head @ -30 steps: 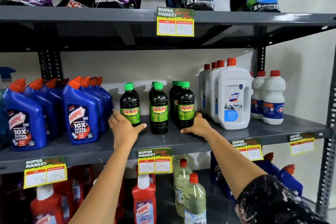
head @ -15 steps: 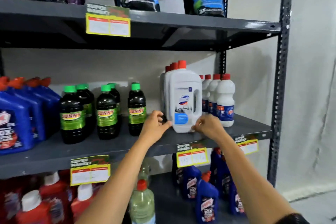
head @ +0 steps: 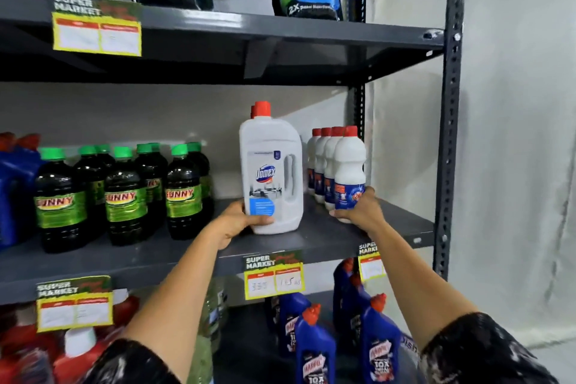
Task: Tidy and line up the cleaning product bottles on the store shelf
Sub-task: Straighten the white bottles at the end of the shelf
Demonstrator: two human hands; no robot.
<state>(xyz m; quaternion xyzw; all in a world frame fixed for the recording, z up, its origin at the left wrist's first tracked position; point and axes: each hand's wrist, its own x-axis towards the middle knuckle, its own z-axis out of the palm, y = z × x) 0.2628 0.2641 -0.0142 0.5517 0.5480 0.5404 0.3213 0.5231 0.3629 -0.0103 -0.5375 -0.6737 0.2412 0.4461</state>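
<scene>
Left hand [head: 241, 221] grips the large white red-capped plastic jug [head: 270, 178]; right hand [head: 361, 212] grips the front small white bottle [head: 349, 171], which could topple its row.

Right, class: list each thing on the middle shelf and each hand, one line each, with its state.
Domex jug: upright, red cap on, held low by left hand.
Left hand: grip closed on the jug's base.
Front small white bottle: upright, capped, gripped low.
Right hand: closed on that bottle.
Sunny bottles: upright, green caps on, untouched.
</scene>
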